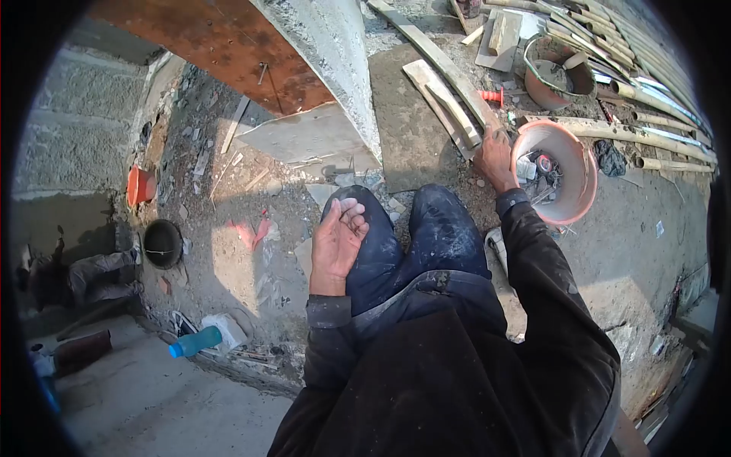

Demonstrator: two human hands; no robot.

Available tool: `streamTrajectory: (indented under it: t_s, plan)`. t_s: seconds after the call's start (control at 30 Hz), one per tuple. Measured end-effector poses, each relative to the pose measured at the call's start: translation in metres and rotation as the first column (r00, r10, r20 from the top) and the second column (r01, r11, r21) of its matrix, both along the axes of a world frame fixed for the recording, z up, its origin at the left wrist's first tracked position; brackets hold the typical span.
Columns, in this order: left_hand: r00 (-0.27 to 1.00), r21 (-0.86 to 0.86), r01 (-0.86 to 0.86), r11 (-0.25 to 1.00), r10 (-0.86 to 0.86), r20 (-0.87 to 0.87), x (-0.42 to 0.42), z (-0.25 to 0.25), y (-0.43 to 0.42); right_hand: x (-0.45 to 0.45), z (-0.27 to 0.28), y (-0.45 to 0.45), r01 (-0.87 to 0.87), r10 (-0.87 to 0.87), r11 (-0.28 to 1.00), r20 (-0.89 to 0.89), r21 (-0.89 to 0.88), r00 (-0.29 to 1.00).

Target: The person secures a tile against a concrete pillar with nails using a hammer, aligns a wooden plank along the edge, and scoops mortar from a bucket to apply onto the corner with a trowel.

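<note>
My left hand (340,242) is held palm up above my left thigh, its fingers loosely curled and apart, with nothing in it. My right hand (496,164) reaches forward to the near end of a long wooden plank (434,57), and its fingers close on that end. Part of the grip is hidden by the hand itself. Just right of this hand stands a pinkish bucket (586,179) with a tape measure (544,163) and other small items inside. A shorter wooden piece (445,103) lies left of the plank's end.
A concrete column (327,61) with a rust-brown board (228,49) rises ahead. Bamboo poles (655,99), a mortar-stained bucket (544,87) and a red-handled tool (491,96) lie right. At left are a black bucket (162,244), a blue bottle (195,342) and another person (91,278).
</note>
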State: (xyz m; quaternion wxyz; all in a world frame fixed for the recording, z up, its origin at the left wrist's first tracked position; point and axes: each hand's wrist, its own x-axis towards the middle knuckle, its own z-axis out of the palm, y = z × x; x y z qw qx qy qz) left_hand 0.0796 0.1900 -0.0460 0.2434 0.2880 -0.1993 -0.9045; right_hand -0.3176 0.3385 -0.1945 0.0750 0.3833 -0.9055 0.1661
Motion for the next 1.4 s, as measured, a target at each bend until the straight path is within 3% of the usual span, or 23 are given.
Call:
streamTrajectory:
  t_s: [0.07, 0.13, 0.2, 0.27, 0.33, 0.37, 0.4, 0.5, 0.53, 0.6, 0.63, 0.67, 0.73, 0.8, 0.83, 0.9, 1.0, 1.07, 1.17, 1.23, 1.27, 1.33, 1.4]
  plan:
    - [1.0, 0.006, 0.021, 1.0, -0.021, 0.003, 0.014, 0.007, 0.004, -0.029, -0.015, -0.017, 0.157, -0.169, 0.967, 0.047, 0.199, 0.984]
    - [0.993, 0.019, -0.059, 0.998, 0.057, 0.102, 0.027, 0.012, 0.01, -0.06, -0.04, -0.025, 0.186, -0.214, 0.958, 0.111, 0.218, 0.97]
    - [0.993, 0.067, -0.111, 0.991, 0.109, 0.038, 0.045, 0.006, 0.015, -0.08, -0.065, -0.026, 0.18, -0.27, 0.937, 0.292, 0.301, 0.918]
    - [0.986, 0.13, -0.16, 0.978, 0.165, -0.025, 0.055, 0.006, 0.017, -0.087, -0.081, -0.026, 0.173, -0.248, 0.948, 0.277, 0.268, 0.928]
    - [0.98, 0.119, -0.178, 0.977, 0.186, -0.069, 0.057, 0.016, 0.019, -0.087, -0.083, -0.019, 0.215, -0.269, 0.925, 0.141, 0.313, 0.953]
    - [0.983, 0.094, -0.174, 0.98, 0.179, -0.048, 0.055, 0.018, 0.02, -0.088, -0.086, -0.022, 0.14, -0.181, 0.911, 0.072, 0.389, 0.981]
    - [0.982, 0.094, -0.172, 0.981, 0.178, -0.068, 0.051, 0.02, 0.022, -0.084, -0.072, -0.023, 0.112, -0.181, 0.949, 0.217, 0.295, 0.959]
    - [0.962, -0.118, 0.044, 0.992, -0.01, 0.274, 0.026, 0.04, 0.028, -0.055, -0.025, -0.024, -0.075, 0.031, 0.943, 0.138, 0.323, 0.99]
    - [0.967, -0.124, 0.039, 0.992, -0.006, 0.255, 0.012, 0.042, 0.029, -0.048, -0.015, -0.026, -0.153, 0.058, 0.929, 0.277, 0.336, 0.959]
    - [0.861, -0.26, 0.343, 0.903, -0.192, 0.471, -0.016, 0.042, 0.038, -0.018, 0.039, -0.017, -0.284, 0.13, 0.933, 0.527, 0.221, 0.84]
    - [0.814, -0.334, 0.403, 0.852, -0.167, 0.556, -0.034, 0.036, 0.044, 0.024, 0.113, -0.014, -0.329, 0.128, 0.924, 0.651, 0.196, 0.748]
    - [0.763, -0.398, 0.465, 0.791, -0.13, 0.633, -0.053, 0.027, 0.049, 0.049, 0.124, 0.0, -0.265, 0.185, 0.964, 0.702, 0.006, 0.688]
    - [0.713, -0.36, 0.488, 0.795, -0.126, 0.69, -0.082, 0.013, 0.057, 0.092, 0.164, 0.019, -0.082, 0.128, 0.99, 0.966, -0.112, 0.223]
    - [0.661, -0.322, 0.5, 0.804, -0.114, 0.742, -0.096, 0.001, 0.065, 0.122, 0.154, 0.041, -0.012, 0.263, 0.965, 0.963, -0.263, 0.063]
    - [0.697, -0.262, 0.513, 0.818, -0.218, 0.683, -0.097, -0.004, 0.071, 0.138, 0.147, 0.05, -0.007, 0.292, 0.956, 0.955, -0.292, 0.052]
    - [0.752, -0.402, 0.548, 0.734, -0.222, 0.62, -0.093, -0.023, 0.088, 0.148, 0.133, 0.059, -0.007, 0.312, 0.95, 0.95, -0.312, 0.029]
    - [0.783, -0.347, 0.552, 0.758, -0.329, 0.527, -0.08, -0.048, 0.092, 0.13, 0.107, 0.044, -0.062, 0.28, 0.959, 0.956, -0.275, 0.083]
    - [0.815, -0.303, 0.524, 0.796, -0.364, 0.451, -0.077, -0.039, 0.097, 0.11, 0.092, 0.015, 0.33, 0.4, 0.881, 0.907, -0.339, -0.135]
    - [0.842, -0.225, 0.5, 0.836, -0.408, 0.353, -0.074, -0.029, 0.103, 0.089, 0.067, -0.054, 0.371, 0.389, 0.861, 0.92, -0.348, -0.04]
    - [0.842, -0.196, 0.498, 0.845, -0.417, 0.341, -0.069, -0.021, 0.104, 0.079, 0.056, -0.091, 0.407, 0.455, 0.859, 0.826, -0.309, -0.333]
    - [0.814, -0.179, 0.527, 0.831, -0.433, 0.387, -0.066, -0.016, 0.102, 0.08, 0.051, -0.098, 0.401, 0.456, 0.861, 0.823, -0.313, -0.337]
    - [0.784, -0.161, 0.549, 0.82, -0.438, 0.441, -0.057, -0.01, 0.097, 0.083, 0.033, -0.118, 0.413, 0.378, 0.858, 0.92, -0.305, -0.105]
    - [0.652, -0.396, 0.677, 0.62, -0.257, 0.713, -0.048, -0.009, 0.092, 0.099, 0.039, -0.12, 0.491, 0.44, 0.769, 0.896, -0.408, 0.056]
